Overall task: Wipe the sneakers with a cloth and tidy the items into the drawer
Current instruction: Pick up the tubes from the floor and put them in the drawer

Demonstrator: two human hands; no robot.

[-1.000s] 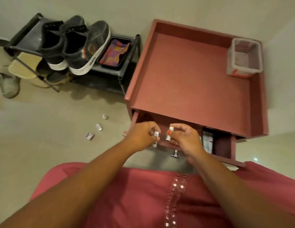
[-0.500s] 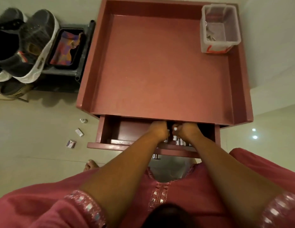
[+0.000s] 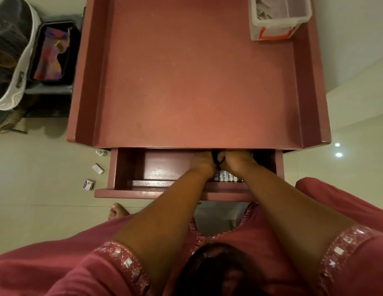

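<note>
the red worktop point(image 3: 197, 82) fills the upper view, raised rims down both sides and wide bare room across its middle; its far edge is cut off by the frame. under its near edge the drawer point(image 3: 130, 167) stands pulled out, its left half showing bare floor, its front lip near the person's body. both arms reach in at the right half. the left hand point(image 3: 204, 162) and right hand point(image 3: 237, 160) sit knuckle to knuckle deep at the back, right under the worktop's overhang, with something dark between them; the fingers are tucked out of sight in shadow, so i cannot tell whether either grip is clenched, released or holding anything. just below the wrists a row of small white tubes point(image 3: 226, 178) lies against the drawer's front wall, partly hidden by the forearms. far right on the worktop, a clear plastic bin point(image 3: 278, 18) with red tape sits in the corner, small pale bits inside, its top cropped. off to the left, a sneaker point(image 3: 13, 60) with a white sole is cut by the frame edge, touching a black tray point(image 3: 53, 52) that holds a colourful cloth point(image 3: 50, 54). on the floor by the drawer's left side lie a small box point(image 3: 89, 184), a white packet point(image 3: 98, 168) and a tiny bottle point(image 3: 100, 152), apart from each other.
</note>
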